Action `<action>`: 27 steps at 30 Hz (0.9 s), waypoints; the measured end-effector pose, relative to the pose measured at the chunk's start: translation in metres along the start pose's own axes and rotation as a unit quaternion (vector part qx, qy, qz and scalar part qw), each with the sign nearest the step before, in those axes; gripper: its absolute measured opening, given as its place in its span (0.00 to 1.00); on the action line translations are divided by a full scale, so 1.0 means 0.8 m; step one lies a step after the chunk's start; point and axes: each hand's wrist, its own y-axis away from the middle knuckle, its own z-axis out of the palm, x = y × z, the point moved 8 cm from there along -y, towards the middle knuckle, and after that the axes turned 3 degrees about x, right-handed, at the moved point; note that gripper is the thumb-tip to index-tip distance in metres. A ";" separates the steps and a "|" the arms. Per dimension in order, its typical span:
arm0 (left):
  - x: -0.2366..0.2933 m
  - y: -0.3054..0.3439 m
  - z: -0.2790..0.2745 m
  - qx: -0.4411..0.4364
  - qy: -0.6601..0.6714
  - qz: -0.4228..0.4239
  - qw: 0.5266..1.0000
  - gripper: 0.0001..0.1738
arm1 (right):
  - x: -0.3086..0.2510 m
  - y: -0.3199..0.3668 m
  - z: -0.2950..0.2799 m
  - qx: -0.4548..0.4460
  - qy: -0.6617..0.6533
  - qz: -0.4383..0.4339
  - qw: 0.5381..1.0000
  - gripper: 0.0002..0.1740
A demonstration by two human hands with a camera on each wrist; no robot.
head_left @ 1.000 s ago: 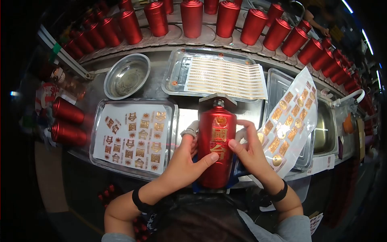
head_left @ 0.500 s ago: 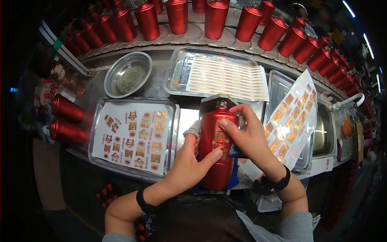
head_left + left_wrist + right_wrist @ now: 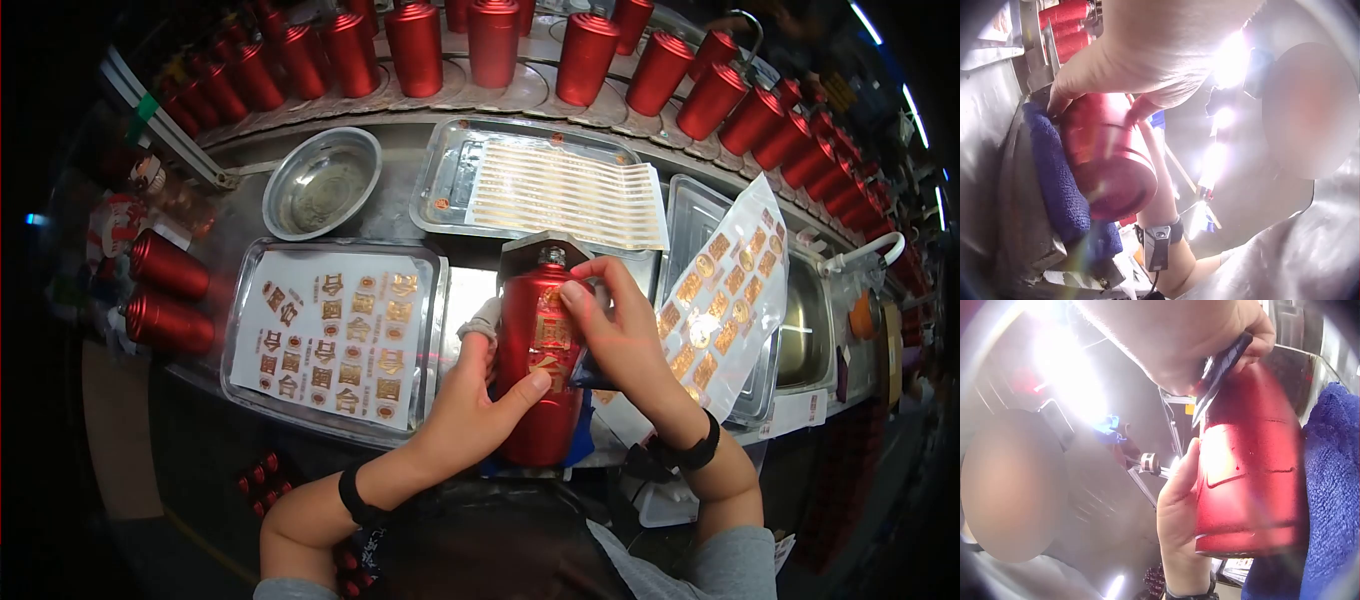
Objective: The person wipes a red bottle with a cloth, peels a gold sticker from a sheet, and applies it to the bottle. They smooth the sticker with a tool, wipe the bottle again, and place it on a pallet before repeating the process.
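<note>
A red bottle [image 3: 535, 420] with gold lettering down its front leans against a metal stand, a blue towel [image 3: 1060, 181] beneath it. My left hand [image 3: 470, 410] grips its left side, thumb across the front by the lowest gold character; one finger wears a whitish cover. At the bottle's upper right is my right hand [image 3: 625, 335], its thumb on the edge of the upper gold label [image 3: 552, 315] and its index finger near the neck. A dark flat piece [image 3: 1225, 369] with a thin edge juts from the curled right fingers; its kind is unclear.
On the left, a tray [image 3: 232, 385] bears a sheet of gold stickers. Behind it sits a metal bowl [image 3: 290, 225]; at the back, another tray [image 3: 425, 205] carries striped strips. A gold sticker sheet [image 3: 750, 215] slants at right. Red bottles [image 3: 415, 50] line a conveyor behind.
My right hand has risen along the bottle from its middle to the upper label, and its thumb has slid slightly rightward. The left hand keeps its grip. Bottles on the conveyor have shifted.
</note>
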 end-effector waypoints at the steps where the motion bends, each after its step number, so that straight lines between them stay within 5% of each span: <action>1: 0.004 -0.003 0.000 0.002 0.006 0.010 1.000 0.37 | 0.000 0.001 -0.001 -0.009 -0.013 0.014 1.000 0.26; 8: -0.007 -0.036 -0.004 0.032 0.004 -0.017 0.999 0.44 | -0.002 0.007 0.000 -0.034 0.012 -0.011 0.999 0.26; 27: 0.000 -0.042 0.001 0.038 0.076 -0.067 0.994 0.40 | 0.002 0.002 -0.001 -0.023 -0.020 -0.040 0.999 0.21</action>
